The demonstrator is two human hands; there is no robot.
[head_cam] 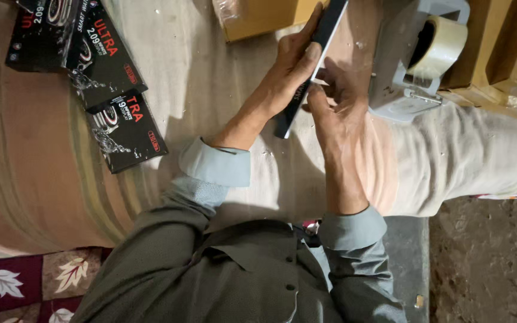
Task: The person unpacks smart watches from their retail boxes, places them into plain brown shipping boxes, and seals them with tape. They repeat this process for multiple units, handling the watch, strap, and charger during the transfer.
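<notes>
Striped cloth [43,149] underlies all. Brown cartons [510,54] behind; grey tape dispenser [417,57] with its roll near our right hand [336,101]. Black boxes [100,78] lie loose, well apart, presumably awaiting handling. Slim black box [312,66], edge-on: left hand [291,72] wraps it, right fingertips pinch its side; sealing unclear.

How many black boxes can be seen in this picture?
4: one held edge-on by the left hand and right hand, black box; three lie overlapping at upper left. More may be hidden.
</notes>
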